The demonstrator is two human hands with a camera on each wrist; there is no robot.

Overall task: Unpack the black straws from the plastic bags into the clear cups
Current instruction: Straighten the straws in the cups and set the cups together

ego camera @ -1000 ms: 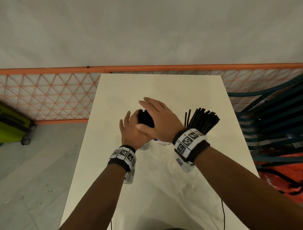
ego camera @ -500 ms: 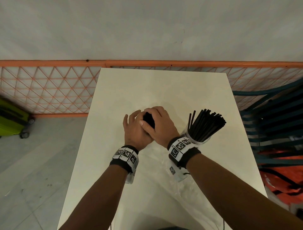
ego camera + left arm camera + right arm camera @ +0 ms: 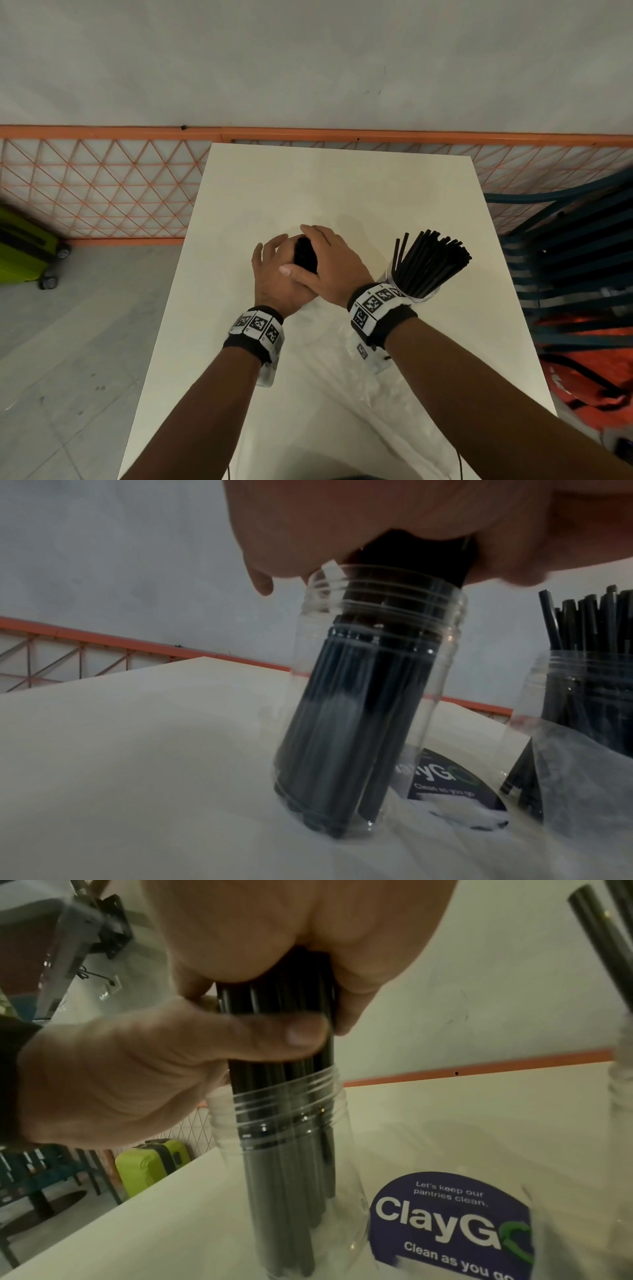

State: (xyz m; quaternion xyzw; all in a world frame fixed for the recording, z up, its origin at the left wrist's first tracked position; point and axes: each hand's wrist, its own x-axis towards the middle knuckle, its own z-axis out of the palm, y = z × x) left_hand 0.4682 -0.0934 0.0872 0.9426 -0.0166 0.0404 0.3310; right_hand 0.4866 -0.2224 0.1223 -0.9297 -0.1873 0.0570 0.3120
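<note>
Straw bundle (image 3: pixel 306 254) in cup (image 3: pixel 369 702), left of filled cup (image 3: pixel 416 291).

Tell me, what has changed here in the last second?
Little: the right hand, spread flat over the black straws a second ago, now has its thumb around the bundle. The left hand still grips it, and the filled cup still stands to the right.

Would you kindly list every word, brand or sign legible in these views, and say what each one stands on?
"Let's keep our pantries clean." on the dark blue sticker lying flat on the table.
"ClayGo", large, on the same sticker; its last letter is partly hidden.
"Clean as you go", the sticker's bottom line, cut off at the frame edge.
The wristband markers carry square black-and-white codes, no words.
In the left wrist view the sticker's text is too blurred to read fully.
</note>
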